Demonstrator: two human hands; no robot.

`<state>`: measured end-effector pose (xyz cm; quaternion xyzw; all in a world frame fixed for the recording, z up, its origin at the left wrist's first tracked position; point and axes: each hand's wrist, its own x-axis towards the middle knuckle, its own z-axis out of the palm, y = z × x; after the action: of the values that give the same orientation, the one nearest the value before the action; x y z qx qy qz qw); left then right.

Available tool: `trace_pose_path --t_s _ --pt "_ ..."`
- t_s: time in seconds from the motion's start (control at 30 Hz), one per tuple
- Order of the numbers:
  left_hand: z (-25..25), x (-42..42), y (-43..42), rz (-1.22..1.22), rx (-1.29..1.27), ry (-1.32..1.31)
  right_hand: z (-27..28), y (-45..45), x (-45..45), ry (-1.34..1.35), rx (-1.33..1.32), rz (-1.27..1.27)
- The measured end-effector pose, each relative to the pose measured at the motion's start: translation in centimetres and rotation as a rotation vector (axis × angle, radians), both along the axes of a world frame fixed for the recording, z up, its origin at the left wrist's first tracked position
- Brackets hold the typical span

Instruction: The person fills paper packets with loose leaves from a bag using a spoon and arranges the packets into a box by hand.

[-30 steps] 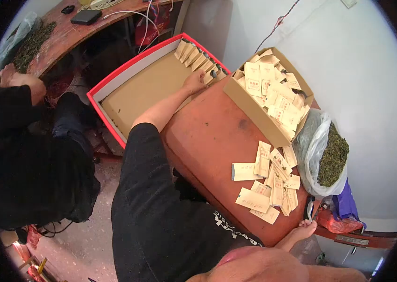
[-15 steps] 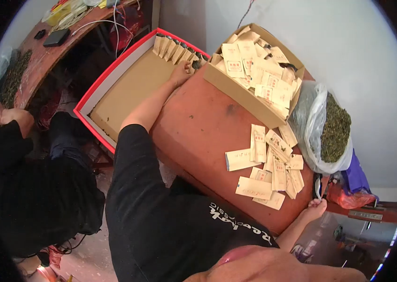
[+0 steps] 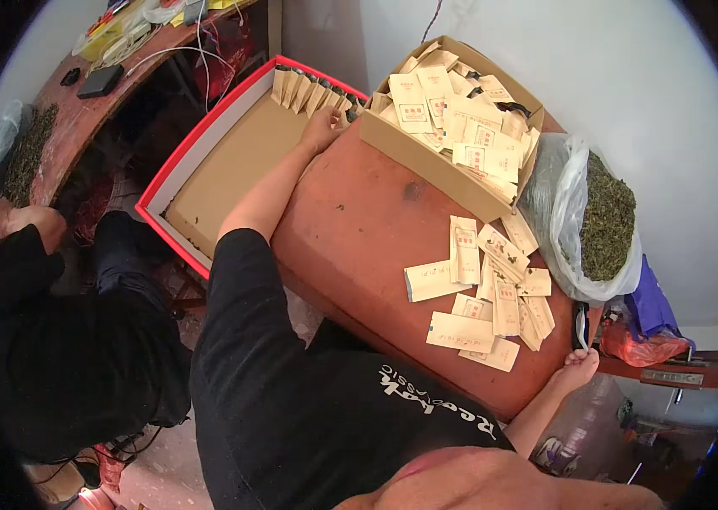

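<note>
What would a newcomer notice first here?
Probably the carton heaped with paper packets beside the wall, and the open bag of dried leaves to its right. Then the big red-rimmed box on the left, with the left hand at its row of packets.

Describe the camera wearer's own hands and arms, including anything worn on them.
The left hand and right hand are bare, with no gloves visible. The left arm has a loose, plain black sleeve ending near the elbow, with the forearm uncovered. The right sleeve can't be made out. The black shirt has white lettering across it.
</note>
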<state>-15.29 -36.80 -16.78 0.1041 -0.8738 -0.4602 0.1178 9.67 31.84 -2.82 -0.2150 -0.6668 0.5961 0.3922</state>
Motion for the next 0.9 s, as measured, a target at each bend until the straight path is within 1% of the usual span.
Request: trace_pose_path --t_s 0.1,0.2,0.3,0.4,0.43,0.5,0.53,0.57,0.6,0.63,0.67,0.73,0.8,0.9 --pt "-0.2 -0.5 -0.1 0.015 0.017 0.011 0.0 0.0 0.0 -0.002 0.005 0.016" --pt "-0.5 -0.8 0.1 0.043 -0.050 0.017 0.0 -0.1 0.1 0.011 -0.002 0.038" --pt "-1.3 -1.0 0.1 0.067 -0.017 0.061 -0.1 0.1 0.2 0.016 -0.011 0.049" --pt "-1.1 -0.3 -0.5 0.038 0.030 0.000 -0.4 0.5 -0.2 0.012 -0.019 0.019" --pt "-1.9 -0.4 -0.9 0.045 -0.002 0.053 -0.4 0.7 -0.3 0.006 -0.022 -0.007" --pt "-4.0 -0.8 -2.5 0.048 -0.068 0.127 -0.4 1.1 -0.2 0.026 -0.050 0.042" --pt "-4.9 -1.1 -3.1 0.046 -0.101 0.155 -0.1 0.4 -0.2 0.027 -0.057 0.012" --pt "-3.2 0.1 -2.9 0.044 0.042 0.067 -0.2 0.4 -0.1 0.041 -0.059 0.060" --pt "-1.4 1.3 -2.6 0.055 0.180 -0.020 -0.1 -0.1 -0.1 0.051 -0.030 0.018" --pt "1.0 3.0 -1.9 0.063 0.333 0.015 -0.2 0.4 0.1 0.056 -0.060 0.008" --pt "2.2 3.9 -2.3 0.011 0.412 0.073 0.0 0.1 0.3 0.062 -0.077 -0.007" --pt "6.4 6.9 -0.8 -0.002 0.441 0.182 0.1 -0.3 0.4 0.069 -0.086 -0.012" --pt "9.3 9.4 0.8 -0.006 0.325 0.314 0.1 -0.4 0.5 0.070 -0.071 -0.008" --pt "13.1 14.1 5.3 -0.148 0.192 0.357 0.1 -0.8 0.6 0.079 -0.059 -0.011"
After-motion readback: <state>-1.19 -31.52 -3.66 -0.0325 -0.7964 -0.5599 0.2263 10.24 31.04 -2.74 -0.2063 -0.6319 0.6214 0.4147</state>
